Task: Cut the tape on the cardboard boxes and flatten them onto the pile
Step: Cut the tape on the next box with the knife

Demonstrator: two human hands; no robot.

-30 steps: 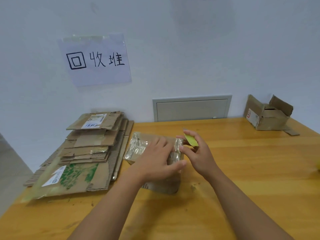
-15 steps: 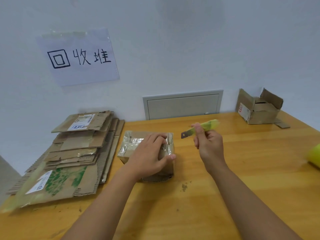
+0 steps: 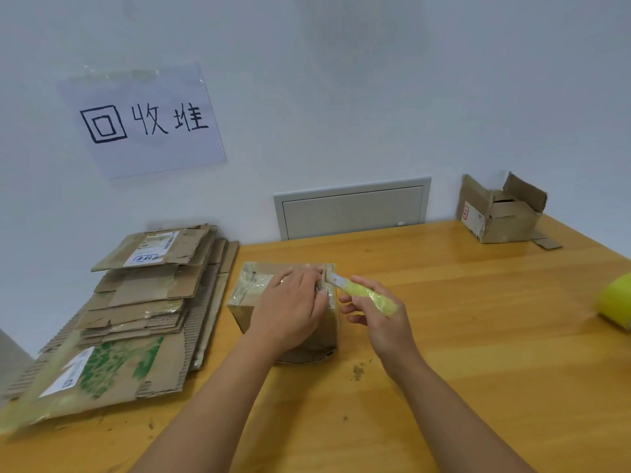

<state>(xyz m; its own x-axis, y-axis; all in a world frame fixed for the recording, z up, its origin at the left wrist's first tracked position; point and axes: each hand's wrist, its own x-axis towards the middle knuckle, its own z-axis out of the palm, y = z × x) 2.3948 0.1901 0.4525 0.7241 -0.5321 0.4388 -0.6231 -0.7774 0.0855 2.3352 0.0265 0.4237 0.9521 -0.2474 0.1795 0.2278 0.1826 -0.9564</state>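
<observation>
At the table's left edge lies the pile of flattened cardboard (image 3: 136, 312). Just right of it, toward the back edge, stands the taped box (image 3: 249, 295). The left hand (image 3: 290, 312) rests on the box top, fingers curled loosely over its right edge to steady it. The right hand (image 3: 379, 315) grips a yellow-green utility knife (image 3: 365, 295), fingers wrapped round the handle; the blade tip meets the box's top right edge. A sound cut probably runs shallow along the tape seam, away from the left fingertips. An opened box (image 3: 502, 213) waits at the back right corner; a yellow-green object (image 3: 614, 302) sits at the right edge.
</observation>
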